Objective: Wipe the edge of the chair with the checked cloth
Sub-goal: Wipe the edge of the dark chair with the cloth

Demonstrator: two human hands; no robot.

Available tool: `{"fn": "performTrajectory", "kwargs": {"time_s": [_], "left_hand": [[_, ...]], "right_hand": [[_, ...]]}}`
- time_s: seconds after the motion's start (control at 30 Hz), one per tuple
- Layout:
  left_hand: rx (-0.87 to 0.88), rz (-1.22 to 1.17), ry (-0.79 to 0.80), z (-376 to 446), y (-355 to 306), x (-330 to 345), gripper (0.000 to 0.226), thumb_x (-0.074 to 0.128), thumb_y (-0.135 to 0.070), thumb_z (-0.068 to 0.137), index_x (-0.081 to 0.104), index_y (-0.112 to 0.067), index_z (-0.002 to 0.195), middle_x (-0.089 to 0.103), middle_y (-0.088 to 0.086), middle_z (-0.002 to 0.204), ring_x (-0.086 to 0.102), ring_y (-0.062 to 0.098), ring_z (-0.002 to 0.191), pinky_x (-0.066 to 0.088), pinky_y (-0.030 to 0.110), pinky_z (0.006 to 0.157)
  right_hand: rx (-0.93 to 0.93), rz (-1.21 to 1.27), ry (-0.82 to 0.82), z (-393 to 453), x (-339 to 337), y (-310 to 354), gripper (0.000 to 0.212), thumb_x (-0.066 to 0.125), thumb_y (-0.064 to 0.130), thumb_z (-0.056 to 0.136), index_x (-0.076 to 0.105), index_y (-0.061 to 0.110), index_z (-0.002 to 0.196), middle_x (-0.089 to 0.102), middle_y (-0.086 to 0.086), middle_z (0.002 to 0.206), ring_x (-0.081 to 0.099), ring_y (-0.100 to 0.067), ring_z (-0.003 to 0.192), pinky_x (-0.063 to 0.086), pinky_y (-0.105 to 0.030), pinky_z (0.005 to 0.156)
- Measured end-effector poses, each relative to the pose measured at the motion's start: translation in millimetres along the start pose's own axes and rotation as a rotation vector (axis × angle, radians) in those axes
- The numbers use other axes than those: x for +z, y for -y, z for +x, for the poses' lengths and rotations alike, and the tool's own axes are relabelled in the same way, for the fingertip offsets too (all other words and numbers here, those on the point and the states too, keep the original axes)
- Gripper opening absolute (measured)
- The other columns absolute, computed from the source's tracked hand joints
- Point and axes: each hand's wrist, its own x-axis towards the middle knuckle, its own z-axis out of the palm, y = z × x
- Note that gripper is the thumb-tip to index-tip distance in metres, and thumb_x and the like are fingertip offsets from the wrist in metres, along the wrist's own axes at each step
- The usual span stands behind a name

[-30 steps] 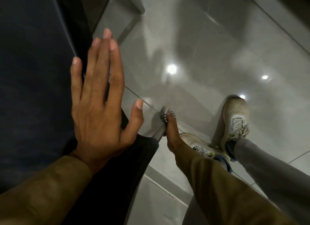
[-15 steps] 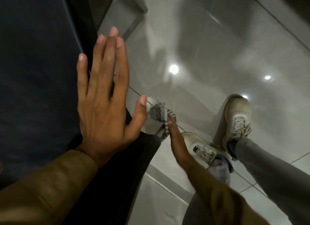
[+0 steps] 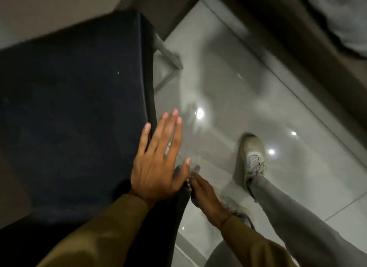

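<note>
A dark navy chair seat (image 3: 75, 107) fills the left of the view, its black side edge (image 3: 150, 91) running down the middle. My left hand (image 3: 158, 161) lies flat and open over that edge, fingers spread. My right hand (image 3: 206, 195) is lower, pressed against the side of the chair below the seat, gripping the checked cloth (image 3: 191, 184). Only a small striped strip of the cloth shows between the hand and the chair. The frame is blurred.
The floor (image 3: 248, 107) is glossy grey tile with light reflections. My feet in pale sneakers (image 3: 252, 157) stand right of the chair. A grey chair leg (image 3: 168, 54) reaches the floor at top centre. A dark wall base (image 3: 297, 48) runs along the upper right.
The view has pulled back and tilted, so more of the seat and floor shows. My right hand with the cloth has slid up along the chair's side, closer to my left hand.
</note>
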Motion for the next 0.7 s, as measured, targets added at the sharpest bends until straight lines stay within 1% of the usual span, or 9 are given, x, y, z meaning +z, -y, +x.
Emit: {"fn": "performTrajectory", "kwargs": {"time_s": [0.07,0.13,0.27,0.37,0.47,0.5,0.6,0.67,0.7], "left_hand": [[0.006,0.009,0.024,-0.2,0.0,-0.5,0.085,0.04,-0.051,0.106,0.015,-0.006,0.174,0.009,0.011,0.184,0.008,0.025,0.172,-0.002,0.045,0.142],[-0.001,-0.019,0.027,-1.1,-0.3,-1.9,0.083,0.041,-0.048,0.107,0.015,-0.005,0.173,0.009,0.011,0.184,0.005,0.025,0.173,0.0,0.043,0.142],[-0.122,-0.18,-0.07,42.0,11.7,-21.5,0.084,0.048,-0.038,0.106,0.01,-0.004,0.173,0.01,0.015,0.183,0.005,0.023,0.174,0.006,0.039,0.143],[-0.198,-0.302,-0.111,119.6,41.0,-48.1,0.083,0.053,-0.033,0.108,0.012,-0.002,0.174,0.012,0.016,0.184,0.013,0.026,0.172,0.015,0.043,0.142],[-0.285,-0.38,-0.076,199.0,84.7,-66.2,0.079,0.047,-0.039,0.112,0.013,-0.005,0.175,0.015,0.014,0.184,0.015,0.02,0.17,0.015,0.032,0.138],[-0.34,-0.404,-0.026,222.6,100.0,-68.4,0.078,0.042,-0.045,0.112,0.014,-0.008,0.175,0.017,0.013,0.184,0.017,0.02,0.17,0.014,0.031,0.137],[-0.492,-0.399,0.091,267.9,128.9,-66.5,0.078,0.028,-0.058,0.107,0.029,-0.016,0.174,0.033,0.009,0.18,0.032,0.027,0.166,0.024,0.043,0.139],[-0.54,-0.379,0.071,277.4,130.1,-65.0,0.073,0.026,-0.055,0.108,0.04,-0.019,0.17,0.044,0.007,0.174,0.04,0.026,0.162,0.029,0.046,0.136],[-0.541,-0.385,0.052,281.5,130.5,-64.6,0.07,0.025,-0.053,0.11,0.044,-0.018,0.168,0.048,0.007,0.172,0.042,0.026,0.161,0.029,0.047,0.136]], "right_hand": [[0.042,0.036,-0.011,-1.5,0.2,22.9,0.039,0.039,0.031,0.119,0.061,0.027,0.086,0.059,0.016,0.063,0.049,0.004,0.05,0.036,-0.012,0.048],[0.043,0.065,-0.045,2.9,-3.0,45.8,0.042,0.037,0.029,0.119,0.058,0.022,0.083,0.054,0.006,0.062,0.044,-0.001,0.045,0.033,-0.018,0.046],[-0.016,0.215,-0.178,29.2,-15.8,100.7,0.033,0.031,0.026,0.12,0.057,0.01,0.105,0.043,-0.005,0.062,0.041,-0.008,0.041,0.035,-0.021,0.04],[-0.103,0.247,-0.253,50.0,-37.9,144.5,0.034,0.032,0.024,0.12,0.059,0.005,0.115,0.048,-0.009,0.065,0.045,-0.016,0.049,0.039,-0.026,0.044],[-0.223,0.249,-0.336,62.7,-55.0,190.3,0.038,0.036,0.028,0.119,0.061,0.002,0.131,0.057,-0.018,0.087,0.053,-0.023,0.072,0.045,-0.029,0.061],[-0.264,0.244,-0.37,65.9,-59.3,205.3,0.038,0.037,0.027,0.119,0.06,0.001,0.135,0.059,-0.013,0.091,0.054,-0.019,0.079,0.048,-0.03,0.069],[-0.342,0.259,-0.44,68.6,-63.1,253.8,0.032,0.038,0.02,0.119,0.061,0.004,0.134,0.066,0.005,0.098,0.063,-0.006,0.094,0.049,-0.034,0.101],[-0.377,0.25,-0.442,71.1,-56.7,286.0,0.028,0.038,0.019,0.119,0.066,0.021,0.125,0.069,0.008,0.107,0.066,-0.001,0.103,0.047,-0.031,0.11],[-0.378,0.221,-0.434,78.0,-50.7,298.2,0.029,0.039,0.019,0.119,0.066,0.025,0.127,0.07,0.009,0.113,0.065,0.004,0.106,0.046,-0.027,0.11]]}}
